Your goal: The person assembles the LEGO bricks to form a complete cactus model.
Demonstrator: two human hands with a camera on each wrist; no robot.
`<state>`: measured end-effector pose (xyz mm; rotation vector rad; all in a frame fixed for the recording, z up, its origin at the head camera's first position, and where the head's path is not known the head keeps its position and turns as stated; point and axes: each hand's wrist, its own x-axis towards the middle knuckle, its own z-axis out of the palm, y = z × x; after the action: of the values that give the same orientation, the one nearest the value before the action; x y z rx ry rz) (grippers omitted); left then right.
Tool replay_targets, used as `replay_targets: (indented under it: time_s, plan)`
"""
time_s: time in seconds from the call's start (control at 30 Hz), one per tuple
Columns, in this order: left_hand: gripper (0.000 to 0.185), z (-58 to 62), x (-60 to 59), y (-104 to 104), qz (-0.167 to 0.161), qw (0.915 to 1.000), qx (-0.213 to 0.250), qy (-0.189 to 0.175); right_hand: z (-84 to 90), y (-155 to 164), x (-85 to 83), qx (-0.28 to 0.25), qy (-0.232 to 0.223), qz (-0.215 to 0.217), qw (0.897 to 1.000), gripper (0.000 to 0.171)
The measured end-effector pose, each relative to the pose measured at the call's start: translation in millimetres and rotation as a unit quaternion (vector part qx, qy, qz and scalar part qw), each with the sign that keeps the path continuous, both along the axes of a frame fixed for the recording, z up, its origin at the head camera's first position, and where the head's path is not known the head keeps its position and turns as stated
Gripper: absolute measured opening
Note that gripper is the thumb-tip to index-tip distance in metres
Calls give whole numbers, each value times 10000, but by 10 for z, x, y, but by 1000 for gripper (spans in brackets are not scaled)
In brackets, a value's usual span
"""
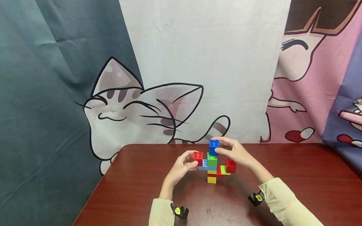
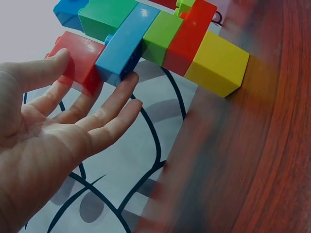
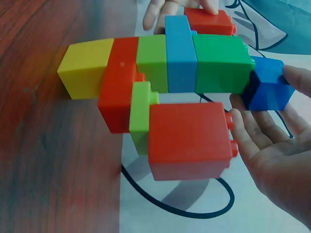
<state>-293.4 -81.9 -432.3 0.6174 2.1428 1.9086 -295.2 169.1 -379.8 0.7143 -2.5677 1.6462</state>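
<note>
A branching tower of toy building bricks stands on a yellow brick (image 1: 212,180). Above that come a long red brick (image 3: 118,87), a lime brick (image 3: 151,58), a long light-blue brick (image 2: 129,41) and a green brick (image 1: 212,161). My left hand (image 1: 178,168) holds a red brick (image 2: 83,60) on the light-blue one's left end, thumb on its near side. With thumb and fingers, my right hand (image 1: 237,152) pinches a dark blue brick (image 1: 214,148) at the green brick's top, slightly askew; some green studs show.
Out on the tower's right arm sit a thin lime brick (image 3: 140,121) and a red brick (image 1: 231,166). The brown wooden table (image 1: 127,193) ends at a printed cloth backdrop (image 1: 221,57). Black wrist cameras (image 1: 182,212) hang near both cuffs.
</note>
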Motion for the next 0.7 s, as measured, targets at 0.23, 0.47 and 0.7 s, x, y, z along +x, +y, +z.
replay_targets:
  time_s: [0.23, 0.47, 0.7]
  plan:
    - [44, 11, 2, 20, -48, 10000, 40, 2, -24, -54, 50, 222, 88, -16, 9997, 47]
    - [45, 14, 1, 21, -69, 9999, 74, -40, -32, -39, 58, 339, 49, -62, 9994, 46]
    - [46, -1, -8, 30, 2, 9999, -101, -17, -47, -14, 61, 324, 161, 113, 9993, 47]
